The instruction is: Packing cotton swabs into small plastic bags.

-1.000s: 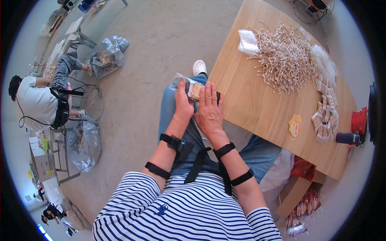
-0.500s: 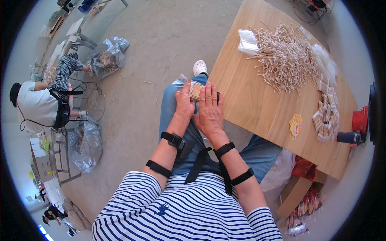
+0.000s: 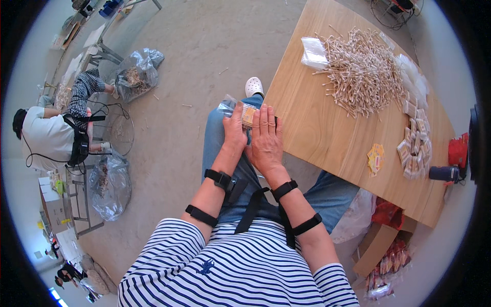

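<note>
Left hand (image 3: 235, 133) pinches the packet (image 3: 248, 114), right hand (image 3: 266, 139) flat against it — likely light, slippery; best held by its edges.

Toward twelve o'clock, the right hand (image 3: 266, 140) covers one end of a clear packet (image 3: 248, 116) of cotton swabs, and most of the left hand's (image 3: 235, 132) fingers are out of sight behind it; the print on its yellow card is too small to read. The lower swabs of the pile (image 3: 363, 71) at two o'clock are buried. At one o'clock the picture's edge cuts the table (image 3: 312, 112); the tabletop hides the right foot. At four o'clock, red wrapped goods (image 3: 388, 268) are too jumbled to tell. The people (image 3: 68, 272) at eight o'clock are tiny. The striped shirt (image 3: 240, 276) is cut off at six.
</note>
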Demonstrator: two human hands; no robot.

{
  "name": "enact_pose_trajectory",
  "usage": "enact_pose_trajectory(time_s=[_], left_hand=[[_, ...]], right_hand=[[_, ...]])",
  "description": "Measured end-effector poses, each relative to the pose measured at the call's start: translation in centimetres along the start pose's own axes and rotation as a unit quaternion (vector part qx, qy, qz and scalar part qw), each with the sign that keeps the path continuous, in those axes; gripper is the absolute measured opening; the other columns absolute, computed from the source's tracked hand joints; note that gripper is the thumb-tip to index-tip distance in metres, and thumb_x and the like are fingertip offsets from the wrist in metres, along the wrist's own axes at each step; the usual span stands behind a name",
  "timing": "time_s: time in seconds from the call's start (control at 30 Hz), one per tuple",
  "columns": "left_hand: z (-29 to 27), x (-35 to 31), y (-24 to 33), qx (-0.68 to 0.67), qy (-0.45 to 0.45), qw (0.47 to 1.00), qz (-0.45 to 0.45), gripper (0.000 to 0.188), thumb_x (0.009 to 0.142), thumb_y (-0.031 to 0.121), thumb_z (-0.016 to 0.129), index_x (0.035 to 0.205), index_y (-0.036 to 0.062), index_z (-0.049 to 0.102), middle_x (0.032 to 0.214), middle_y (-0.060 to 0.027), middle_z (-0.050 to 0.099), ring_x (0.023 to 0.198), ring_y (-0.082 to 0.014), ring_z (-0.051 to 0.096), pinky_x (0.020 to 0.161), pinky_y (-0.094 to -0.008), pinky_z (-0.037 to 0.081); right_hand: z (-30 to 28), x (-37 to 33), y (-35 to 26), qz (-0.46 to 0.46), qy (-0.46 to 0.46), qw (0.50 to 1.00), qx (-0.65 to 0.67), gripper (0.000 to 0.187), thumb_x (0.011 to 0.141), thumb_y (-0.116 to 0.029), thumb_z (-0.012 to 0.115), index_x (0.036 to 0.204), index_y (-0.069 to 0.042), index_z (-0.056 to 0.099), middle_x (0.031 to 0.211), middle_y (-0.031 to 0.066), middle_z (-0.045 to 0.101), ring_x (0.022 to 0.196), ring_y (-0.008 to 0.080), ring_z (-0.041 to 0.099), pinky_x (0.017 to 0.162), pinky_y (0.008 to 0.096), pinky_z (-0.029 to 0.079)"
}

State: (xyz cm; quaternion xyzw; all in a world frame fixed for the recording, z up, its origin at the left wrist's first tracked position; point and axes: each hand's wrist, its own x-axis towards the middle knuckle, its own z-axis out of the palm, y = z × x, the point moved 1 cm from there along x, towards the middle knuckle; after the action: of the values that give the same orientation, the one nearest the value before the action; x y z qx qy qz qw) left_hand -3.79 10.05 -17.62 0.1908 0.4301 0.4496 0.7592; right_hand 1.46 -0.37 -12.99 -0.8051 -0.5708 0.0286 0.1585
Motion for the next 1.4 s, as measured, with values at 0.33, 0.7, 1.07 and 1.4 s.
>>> enact_pose_trajectory(time_s=[0.33,0.7,1.07,1.4], left_hand=[[-0.4,0.7,0.4,-0.002,-0.019,1.0,-0.012,0.012,0.095,0.013,0.068,0.096,0.0016,0.064,0.096,-0.0073,0.068,0.083,-0.0205,0.069,0.073,-0.0372,0.06],[-2.1,-1.7,0.2,0.018,-0.036,0.997,-0.059,0.027,0.105,0.029,0.054,0.115,0.0045,0.058,0.109,-0.008,0.068,0.102,-0.0229,0.066,0.09,-0.0406,0.054],[-1.2,-1.2,-0.4,-0.039,-0.062,0.997,-0.029,0.015,0.094,0.011,0.068,0.106,0.0042,0.064,0.101,-0.0058,0.071,0.088,-0.0185,0.07,0.073,-0.0313,0.057],[-0.3,-1.9,0.1,0.058,-0.037,0.998,0.001,0.018,0.086,-0.002,0.07,0.103,0.0013,0.068,0.101,-0.006,0.072,0.087,-0.017,0.07,0.075,-0.0289,0.058]], right_hand=[[-0.5,-0.1,-0.2,0.003,-0.015,1.0,0.025,0.098,0.074,-0.032,0.077,0.153,0.003,0.03,0.165,0.0201,0.02,0.155,0.0336,0.015,0.124,0.0502,0.012],[-0.2,-0.1,-0.1,0.007,-0.013,1.0,0.002,0.087,0.08,-0.025,0.07,0.153,0.002,0.031,0.164,0.0205,0.021,0.154,0.0335,0.016,0.124,0.0518,0.012],[0.2,-0.1,-0.1,0.002,0.025,1.0,-0.015,0.069,0.09,-0.021,0.056,0.152,0.002,0.035,0.163,0.0186,0.025,0.154,0.0325,0.02,0.124,0.0514,0.012],[0.7,0.0,0.0,-0.002,0.045,0.999,-0.023,0.07,0.09,-0.022,0.055,0.152,0.002,0.033,0.164,0.0206,0.024,0.154,0.0324,0.02,0.124,0.0517,0.011]])
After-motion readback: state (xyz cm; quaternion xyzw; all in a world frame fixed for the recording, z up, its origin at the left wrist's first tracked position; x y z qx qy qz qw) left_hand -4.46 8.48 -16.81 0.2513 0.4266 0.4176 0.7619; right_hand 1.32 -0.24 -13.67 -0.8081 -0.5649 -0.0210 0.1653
